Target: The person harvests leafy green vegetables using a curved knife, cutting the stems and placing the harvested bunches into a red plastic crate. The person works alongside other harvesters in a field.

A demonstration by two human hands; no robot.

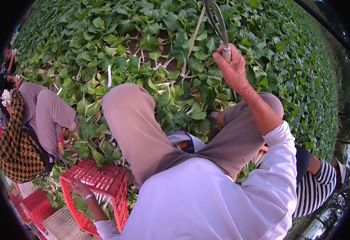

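My right hand [232, 64], raised at the upper right, is closed around the wooden handle of a sickle [223, 27]; its curved metal blade points up over the leaves. At the lower left my left hand [81, 188] is at a red plastic crate [119, 180], fingers spread at its slotted wall; whether it grips the crate is unclear. Leafy greens with white stalks [104, 199] show in the crate. Cut greens [163, 85] lie scattered on the ground before my knees. A dark curved strip and a thin pale stick [197, 33] are beside the blade.
A co-worker with a checked cloth [21, 150] sits at the left, holding white stalks [6, 97]. Another person in a striped shirt [316, 189] is at the lower right. More red crates [38, 205] and a white crate [63, 222] stand at the lower left. Growing greens [301, 75] spread ahead.
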